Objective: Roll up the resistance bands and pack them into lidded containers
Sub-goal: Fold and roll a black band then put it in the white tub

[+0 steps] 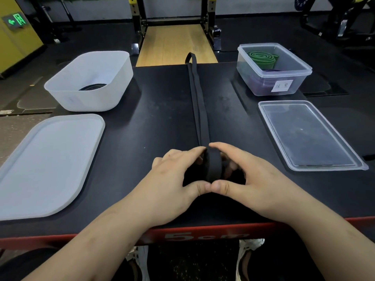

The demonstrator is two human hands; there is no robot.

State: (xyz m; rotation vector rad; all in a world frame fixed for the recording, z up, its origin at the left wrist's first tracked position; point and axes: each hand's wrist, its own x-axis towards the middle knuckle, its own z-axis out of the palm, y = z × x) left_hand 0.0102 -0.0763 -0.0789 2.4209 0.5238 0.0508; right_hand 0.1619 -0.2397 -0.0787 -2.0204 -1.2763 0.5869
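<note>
A long black resistance band [197, 102] lies straight down the middle of the black platform, its far loop hanging over the back edge. Its near end is wound into a small roll [213, 165]. My left hand [178, 175] and my right hand [247, 175] both grip that roll from either side, thumbs touching in front. A white frosted tub [113, 94] at the back left holds a rolled black band [92, 87]. A clear container [284, 86] at the back right holds a green roll [261, 57] and a purple band [261, 84].
The white lid [48, 163] lies flat at the left front. The clear lid [306, 136] lies at the right, in front of its container. The platform's red front edge [203, 234] is close to my body. A squat rack and wooden lifting floor [174, 43] stand behind.
</note>
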